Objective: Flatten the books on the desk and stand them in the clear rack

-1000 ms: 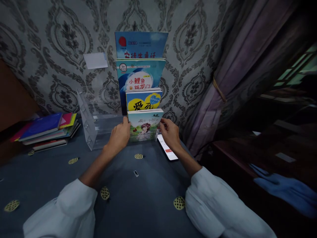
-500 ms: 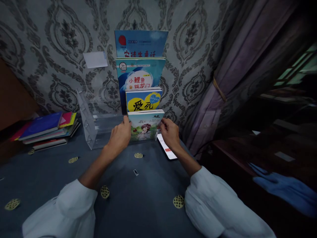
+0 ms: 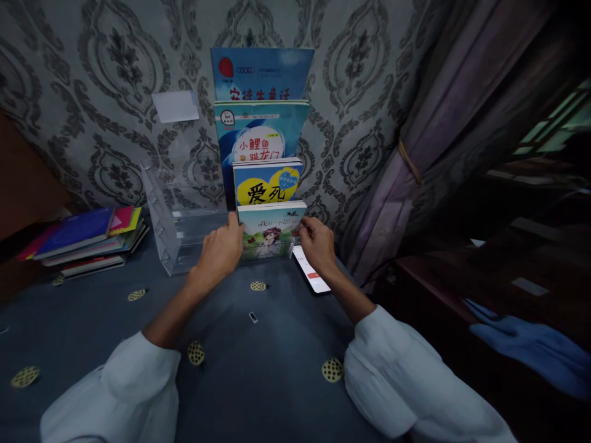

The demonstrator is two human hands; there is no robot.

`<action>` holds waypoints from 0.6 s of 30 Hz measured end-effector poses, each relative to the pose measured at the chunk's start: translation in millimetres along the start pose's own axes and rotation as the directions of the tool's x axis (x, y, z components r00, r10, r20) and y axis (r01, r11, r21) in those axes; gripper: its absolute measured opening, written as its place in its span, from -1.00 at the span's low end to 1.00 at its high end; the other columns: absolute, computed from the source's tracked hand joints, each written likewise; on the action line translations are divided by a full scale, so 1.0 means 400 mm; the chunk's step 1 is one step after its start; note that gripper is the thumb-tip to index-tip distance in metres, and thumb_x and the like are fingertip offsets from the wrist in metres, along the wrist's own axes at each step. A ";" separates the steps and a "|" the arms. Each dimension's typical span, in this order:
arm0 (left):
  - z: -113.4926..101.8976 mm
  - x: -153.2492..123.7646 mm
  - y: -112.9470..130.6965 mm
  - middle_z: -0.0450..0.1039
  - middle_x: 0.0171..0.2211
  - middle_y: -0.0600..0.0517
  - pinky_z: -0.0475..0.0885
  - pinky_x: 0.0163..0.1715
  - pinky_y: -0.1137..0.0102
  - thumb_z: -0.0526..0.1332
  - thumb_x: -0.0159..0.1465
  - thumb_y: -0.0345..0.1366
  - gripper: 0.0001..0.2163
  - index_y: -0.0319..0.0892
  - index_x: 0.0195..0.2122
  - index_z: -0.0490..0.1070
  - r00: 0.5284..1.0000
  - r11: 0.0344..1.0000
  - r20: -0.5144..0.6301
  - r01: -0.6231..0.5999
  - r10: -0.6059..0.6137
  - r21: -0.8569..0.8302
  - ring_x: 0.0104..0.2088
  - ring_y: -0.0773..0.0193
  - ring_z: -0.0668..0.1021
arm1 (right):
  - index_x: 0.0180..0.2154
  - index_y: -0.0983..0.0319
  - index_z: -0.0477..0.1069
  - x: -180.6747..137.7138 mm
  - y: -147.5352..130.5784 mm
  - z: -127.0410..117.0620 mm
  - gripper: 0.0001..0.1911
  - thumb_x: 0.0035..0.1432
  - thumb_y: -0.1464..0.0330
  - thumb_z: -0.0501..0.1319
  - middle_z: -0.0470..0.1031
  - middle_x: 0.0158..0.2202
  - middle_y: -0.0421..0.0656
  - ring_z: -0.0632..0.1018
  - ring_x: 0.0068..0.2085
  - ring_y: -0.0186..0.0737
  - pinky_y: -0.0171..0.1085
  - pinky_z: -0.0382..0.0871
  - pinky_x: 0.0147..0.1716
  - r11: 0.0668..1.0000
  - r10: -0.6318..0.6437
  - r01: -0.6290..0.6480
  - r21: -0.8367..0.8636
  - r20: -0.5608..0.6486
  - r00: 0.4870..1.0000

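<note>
A small picture book with a girl on a green cover stands upright in the front tier of a clear acrylic rack. My left hand grips its left edge and my right hand grips its right edge, fingers curled on it. Behind it, stepped upward, stand a yellow and blue book, a light blue book with a white wave and a taller blue book. The left half of the rack holds nothing.
A stack of flat books lies at the left on the dark blue dotted cloth. A phone with a lit screen lies under my right wrist. Patterned wallpaper is behind, a curtain and dark furniture to the right.
Both hands keep hold of the front book. The whole scene sits slightly higher in the picture; the book and hands have barely moved.
</note>
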State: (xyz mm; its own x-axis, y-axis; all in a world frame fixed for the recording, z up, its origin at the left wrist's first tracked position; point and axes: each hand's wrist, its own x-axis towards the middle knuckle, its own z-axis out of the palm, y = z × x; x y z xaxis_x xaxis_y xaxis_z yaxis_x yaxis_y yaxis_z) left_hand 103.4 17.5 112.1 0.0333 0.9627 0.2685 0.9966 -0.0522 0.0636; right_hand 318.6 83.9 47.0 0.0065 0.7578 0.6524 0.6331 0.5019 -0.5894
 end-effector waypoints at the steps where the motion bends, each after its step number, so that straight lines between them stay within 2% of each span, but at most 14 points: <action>1: -0.002 -0.001 -0.002 0.61 -0.19 -0.25 0.49 -0.23 0.21 -0.13 0.51 -0.23 -0.73 -0.25 0.09 0.19 1.000 1.000 -0.002 -0.008 0.008 -0.010 -0.19 -0.08 0.67 | -0.30 0.22 0.53 0.000 0.000 0.000 -0.71 0.20 0.37 0.03 0.47 -0.39 -0.10 0.54 -0.32 -0.07 -0.19 0.39 -0.32 1.000 0.001 -0.001 -0.003 0.000 1.000; 12: -0.020 -0.010 -0.018 0.59 -0.21 -0.21 0.48 -0.24 0.20 -0.09 0.50 -0.18 -0.74 -0.22 0.04 0.22 0.999 0.998 0.000 -0.048 0.048 -0.033 -0.22 -0.04 0.64 | -0.24 0.23 0.53 -0.017 -0.006 -0.004 -0.71 0.23 0.36 0.03 0.52 -0.34 -0.06 0.57 -0.29 -0.04 -0.13 0.44 -0.27 0.999 0.039 -0.039 0.021 0.007 0.999; 15: -0.023 -0.012 -0.018 0.59 -0.22 -0.21 0.48 -0.25 0.19 -0.10 0.50 -0.19 -0.73 -0.23 0.05 0.22 0.998 0.998 0.010 -0.055 0.055 -0.040 -0.24 -0.04 0.64 | -0.17 0.25 0.54 -0.024 -0.006 -0.006 -0.68 0.25 0.33 0.03 0.54 -0.31 -0.04 0.59 -0.27 -0.03 -0.10 0.47 -0.24 0.999 0.036 -0.036 0.032 0.003 0.999; 18: -0.024 -0.012 -0.016 0.58 -0.22 -0.22 0.47 -0.25 0.19 -0.10 0.50 -0.19 -0.72 -0.25 0.05 0.23 0.998 0.997 0.020 -0.055 0.056 -0.054 -0.25 -0.04 0.64 | -0.03 0.29 0.50 -0.035 -0.004 -0.004 -0.61 0.27 0.30 0.02 0.55 -0.19 0.02 0.61 -0.22 -0.01 -0.06 0.51 -0.19 0.995 0.053 -0.052 0.080 -0.014 0.998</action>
State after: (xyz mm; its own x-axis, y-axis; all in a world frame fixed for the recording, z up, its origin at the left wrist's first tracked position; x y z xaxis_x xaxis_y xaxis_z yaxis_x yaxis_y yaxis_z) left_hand 96.0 10.5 119.6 0.0904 0.9633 0.2527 0.9877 -0.1192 0.1008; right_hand 318.5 71.9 39.5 0.0508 0.7776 0.6267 0.5680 0.4936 -0.6586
